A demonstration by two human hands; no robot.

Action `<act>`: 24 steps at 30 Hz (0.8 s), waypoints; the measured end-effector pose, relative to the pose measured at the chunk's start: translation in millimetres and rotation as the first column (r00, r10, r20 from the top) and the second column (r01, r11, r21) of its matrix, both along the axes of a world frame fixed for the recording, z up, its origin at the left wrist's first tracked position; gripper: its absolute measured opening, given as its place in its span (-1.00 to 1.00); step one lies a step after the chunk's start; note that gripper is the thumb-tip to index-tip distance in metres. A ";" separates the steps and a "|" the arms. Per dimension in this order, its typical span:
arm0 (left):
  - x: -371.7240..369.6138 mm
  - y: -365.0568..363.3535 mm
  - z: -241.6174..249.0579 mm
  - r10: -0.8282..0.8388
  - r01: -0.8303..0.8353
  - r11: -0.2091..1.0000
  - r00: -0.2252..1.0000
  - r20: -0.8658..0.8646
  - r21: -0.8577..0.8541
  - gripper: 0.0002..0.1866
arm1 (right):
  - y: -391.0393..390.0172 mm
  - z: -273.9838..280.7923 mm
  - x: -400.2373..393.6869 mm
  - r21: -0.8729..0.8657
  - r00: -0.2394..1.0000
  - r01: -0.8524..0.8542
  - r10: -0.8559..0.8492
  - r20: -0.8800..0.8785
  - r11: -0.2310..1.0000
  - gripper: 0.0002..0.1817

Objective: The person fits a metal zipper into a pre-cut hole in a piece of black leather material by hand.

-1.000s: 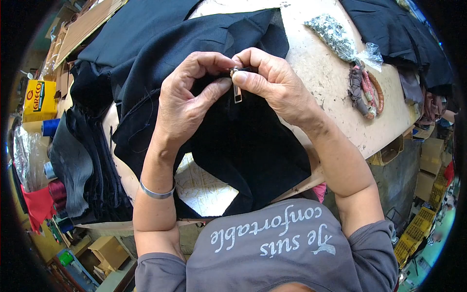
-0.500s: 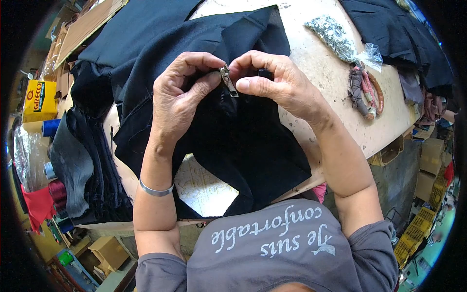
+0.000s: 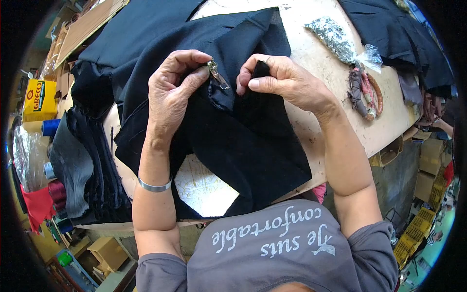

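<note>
Zipper slider (image 3: 217, 75), one, is pinched in the left hand (image 3: 170, 90), one black flap (image 3: 261, 69) in the right hand (image 3: 294, 82).

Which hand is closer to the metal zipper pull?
Left. The left hand pinches beside the metal zipper pull, at its upper end; the right hand is apart, to its right, pinching black cloth.

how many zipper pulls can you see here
1: the metal zipper pull pinched by the left hand, over the black cloth. Others may be hidden in its folds, and the silvery bits in the clear bag are too small to identify.
</note>
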State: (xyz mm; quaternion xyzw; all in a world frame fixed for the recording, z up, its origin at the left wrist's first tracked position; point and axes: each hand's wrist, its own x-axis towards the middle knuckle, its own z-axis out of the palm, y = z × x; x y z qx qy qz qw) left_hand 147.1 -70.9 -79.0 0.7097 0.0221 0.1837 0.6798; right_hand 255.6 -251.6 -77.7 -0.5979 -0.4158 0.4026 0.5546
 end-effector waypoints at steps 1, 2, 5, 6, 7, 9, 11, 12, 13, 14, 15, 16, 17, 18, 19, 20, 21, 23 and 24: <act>-0.1 -0.3 0.3 -0.006 0.006 1.000 1.000 0.003 -0.005 -0.84 | 1.5 -0.7 -1.2 -0.014 1.000 0.028 -0.028 0.006 0.999 -0.82; -0.1 -0.5 0.5 -0.011 0.011 1.000 1.000 0.006 -0.011 -0.84 | 4.4 -3.7 -4.4 0.059 0.985 0.110 -0.117 0.127 0.992 -0.82; -0.2 1.2 -0.4 -0.012 0.012 1.000 1.000 -0.003 -0.016 -0.84 | 7.3 -4.4 -5.9 0.168 0.943 0.211 -0.245 0.224 0.963 -0.81; -0.1 1.1 -0.5 -0.003 0.003 1.000 1.000 -0.007 -0.005 -0.84 | 6.9 -3.2 -10.1 0.148 0.947 0.294 -0.309 0.091 0.944 -0.82; -0.2 0.5 -0.5 0.005 -0.004 1.000 1.000 -0.012 0.006 -0.84 | 7.3 -3.9 -11.9 0.148 0.939 0.330 -0.341 0.055 0.932 -0.83; -0.4 -0.8 -0.3 0.004 -0.004 1.000 1.000 -0.018 0.012 -0.84 | 9.6 -8.3 -14.6 0.145 0.916 0.400 -0.402 -0.018 0.905 -0.83; -0.2 -2.8 0.1 -0.012 0.012 1.000 1.000 -0.023 0.002 -0.84 | 11.9 -11.9 -16.6 0.168 0.903 0.429 -0.424 -0.071 0.887 -0.85; -0.1 -3.7 0.3 -0.014 0.014 1.000 1.000 -0.016 0.008 -0.84 | 12.0 -11.6 -17.9 0.160 0.899 0.438 -0.426 -0.102 0.885 -0.85; 0.1 -4.5 0.4 -0.015 0.016 1.000 1.000 -0.010 0.015 -0.84 | 12.3 -11.4 -19.0 0.151 0.893 0.446 -0.429 -0.134 0.882 -0.85; 0.1 -5.2 0.5 -0.017 0.017 1.000 1.000 -0.003 0.022 -0.84 | 13.1 -11.1 -19.6 0.172 0.898 0.438 -0.418 -0.140 0.883 -0.85; -0.1 -5.8 1.0 -0.017 0.017 0.999 1.000 -0.003 0.029 -0.84 | 14.1 -10.6 -20.1 0.193 0.902 0.429 -0.406 -0.146 0.883 -0.85; -0.4 -6.5 1.7 -0.017 0.017 0.999 1.000 -0.003 0.036 -0.84 | 14.8 -10.4 -20.7 0.214 0.906 0.420 -0.395 -0.151 0.882 -0.85; -0.5 -7.1 1.9 -0.017 0.017 0.999 1.000 -0.002 0.043 -0.84 | 15.4 -10.6 -21.3 0.213 0.911 0.410 -0.387 -0.142 0.887 -0.85; -0.5 -7.5 1.5 -0.016 0.016 0.999 1.000 -0.010 0.035 -0.84 | 16.0 -10.9 -22.0 0.211 0.916 0.399 -0.378 -0.134 0.892 -0.84; -0.7 -7.8 0.9 -0.015 0.015 0.999 1.000 -0.019 0.028 -0.84 | 16.2 -11.2 -22.7 0.209 0.921 0.389 -0.370 -0.126 0.897 -0.84; -0.7 -8.0 0.6 -0.013 0.013 1.000 1.000 -0.026 0.021 -0.84 | 15.6 -9.4 -23.1 0.203 0.925 0.378 -0.357 -0.130 0.903 -0.84; -0.8 -8.4 0.9 -0.025 0.025 1.000 0.999 -0.024 0.008 -0.84 | 14.4 -6.0 -23.5 0.196 0.929 0.367 -0.345 -0.135 0.909 -0.84; -0.8 -9.3 1.5 -0.048 0.048 0.999 0.999 -0.018 -0.019 -0.83 | 13.3 -4.6 -23.4 0.171 0.933 0.355 -0.337 -0.129 0.919 -0.84; -0.7 -9.6 1.4 -0.053 0.052 0.998 0.999 -0.009 -0.030 -0.83 | 13.1 -5.0 -23.0 0.151 0.933 0.355 -0.340 -0.119 0.922 -0.85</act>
